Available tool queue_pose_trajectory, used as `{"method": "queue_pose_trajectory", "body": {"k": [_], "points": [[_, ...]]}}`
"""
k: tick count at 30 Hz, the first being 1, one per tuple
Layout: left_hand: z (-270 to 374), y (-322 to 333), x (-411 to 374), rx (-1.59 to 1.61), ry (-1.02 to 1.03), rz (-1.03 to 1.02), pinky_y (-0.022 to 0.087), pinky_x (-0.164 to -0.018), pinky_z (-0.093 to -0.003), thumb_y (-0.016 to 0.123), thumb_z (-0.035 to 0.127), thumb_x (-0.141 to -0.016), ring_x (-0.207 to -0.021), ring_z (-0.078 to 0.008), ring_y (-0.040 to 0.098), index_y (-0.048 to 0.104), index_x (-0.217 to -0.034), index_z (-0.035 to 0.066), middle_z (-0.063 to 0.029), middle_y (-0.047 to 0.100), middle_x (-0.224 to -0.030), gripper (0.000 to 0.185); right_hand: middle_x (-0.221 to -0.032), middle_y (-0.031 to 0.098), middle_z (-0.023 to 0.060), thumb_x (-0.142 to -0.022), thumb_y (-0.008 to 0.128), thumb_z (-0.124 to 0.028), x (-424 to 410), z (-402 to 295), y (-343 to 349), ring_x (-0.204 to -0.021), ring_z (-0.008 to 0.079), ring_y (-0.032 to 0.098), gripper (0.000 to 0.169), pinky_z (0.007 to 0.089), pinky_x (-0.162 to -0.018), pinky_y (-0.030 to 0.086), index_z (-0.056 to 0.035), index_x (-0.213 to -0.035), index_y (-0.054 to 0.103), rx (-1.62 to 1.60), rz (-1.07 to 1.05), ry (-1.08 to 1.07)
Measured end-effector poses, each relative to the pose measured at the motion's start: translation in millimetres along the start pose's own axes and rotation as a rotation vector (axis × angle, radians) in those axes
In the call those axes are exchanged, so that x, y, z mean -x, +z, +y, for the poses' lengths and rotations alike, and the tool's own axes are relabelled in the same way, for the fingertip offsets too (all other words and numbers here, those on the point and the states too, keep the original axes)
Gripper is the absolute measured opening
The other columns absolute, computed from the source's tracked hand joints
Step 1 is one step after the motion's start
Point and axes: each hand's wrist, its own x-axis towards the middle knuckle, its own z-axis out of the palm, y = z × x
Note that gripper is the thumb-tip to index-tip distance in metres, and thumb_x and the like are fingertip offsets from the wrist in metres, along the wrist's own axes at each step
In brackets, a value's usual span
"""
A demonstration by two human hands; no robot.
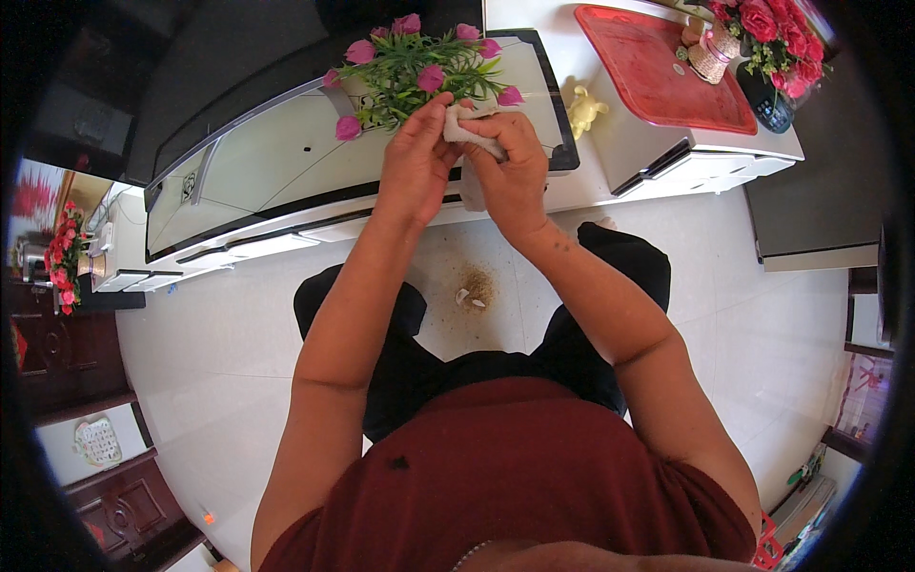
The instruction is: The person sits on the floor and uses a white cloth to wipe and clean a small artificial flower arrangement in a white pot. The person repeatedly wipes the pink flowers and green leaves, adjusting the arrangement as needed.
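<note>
My right hand (pixel 516 161) is closed on a white cloth (pixel 463 129), bunched up at the fingertips, and a loose end hangs below the palm. Close beside it, my left hand (pixel 422 161) is raised with its fingers near the cloth and the foliage. Whether those fingers pinch a leaf or a stem is hidden. Just beyond both hands, an arrangement of pink artificial flowers (pixel 430 77) with narrow green leaves stands on a glossy TV cabinet top (pixel 286 154). Part of the arrangement lies behind the hands.
Brown granular debris with white fragments (pixel 477 286) lies on the tiled floor between the legs. A large black television (pixel 236 57) rises at left. To the right are a yellow animal figurine (pixel 586 111), a red tray (pixel 643 64), a woven vase (pixel 715 57) and a dark telephone (pixel 773 107).
</note>
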Motion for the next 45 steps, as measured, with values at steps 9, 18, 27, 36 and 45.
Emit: {"method": "queue_pose_trajectory", "body": {"k": [9, 18, 27, 36, 45], "points": [[9.9, -12.5, -4.7, 0.175, -0.065, 0.032, 0.043, -0.099, -0.0405, 0.056, 0.023, -0.092, -0.109, -0.0264, 0.059, 0.059, -0.107, 0.008, -0.012, 0.065, -0.11, 0.021, -0.095, 0.062, 0.0017, -0.093, 0.057, -0.019, 5.6, -12.5, -2.9, -0.089, 0.0076, 0.053, 0.023, 0.0262, -0.076, 0.046, -0.0022, -0.108, 0.062, -0.456, 0.086, 0.524], [9.2, -7.3, -2.4, 0.139, -0.046, 0.022, 0.042, -0.1, -0.0359, 0.052, 0.011, -0.089, -0.111, -0.0236, 0.054, 0.051, -0.118, 0.006, -0.0136, 0.059, -0.121, 0.029, -0.118, 0.057, 0.0126, -0.098, 0.047, -0.021, 10.7, 7.4, 10.5, -0.109, 0.0208, 0.054, 0.041, 0.0292, -0.096, 0.04, -0.0016, -0.134, 0.046, -0.42, -0.062, 0.42], [-3.7, 4.1, 3.8, 0.036, 0.01, -0.038, 0.042, -0.098, -0.0322, 0.05, 0.01, -0.093, -0.111, -0.0194, 0.052, 0.048, -0.125, 0.004, -0.0125, 0.053, -0.128, 0.033, -0.104, 0.062, 0.0052, -0.087, 0.065, -0.012, 12.4, 5.6, 11.4, -0.093, 0.0087, 0.056, 0.031, 0.0232, -0.082, 0.046, 0.0, -0.115, 0.057, -0.194, 0.01, 0.362], [-6.6, -2.1, -1.5, 0.04, 0.047, -0.072, 0.04, -0.103, -0.0389, 0.047, 0.011, -0.095, -0.12, -0.0266, 0.049, 0.044, -0.129, 0.005, -0.0147, 0.051, -0.132, 0.034, -0.08, 0.063, 0.0016, -0.086, 0.067, -0.018, 2.6, 2.3, 6.1, -0.073, 0.0056, 0.053, 0.018, 0.0219, -0.066, 0.044, -0.0013, -0.09, 0.062, -0.205, 0.0, 0.474], [8.3, -8.3, -5.1, 0.19, 0.007, -0.065, 0.042, -0.099, -0.0363, 0.046, 0.017, -0.097, -0.113, -0.0235, 0.054, 0.044, -0.129, 0.005, -0.0132, 0.055, -0.126, 0.034, -0.091, 0.062, 0.002, -0.094, 0.056, -0.024, 14.2, -0.3, 9.4, -0.081, 0.0078, 0.053, 0.024, 0.0241, -0.071, 0.045, -0.0015, -0.103, 0.06, -0.484, 0.011, 0.634]]}}
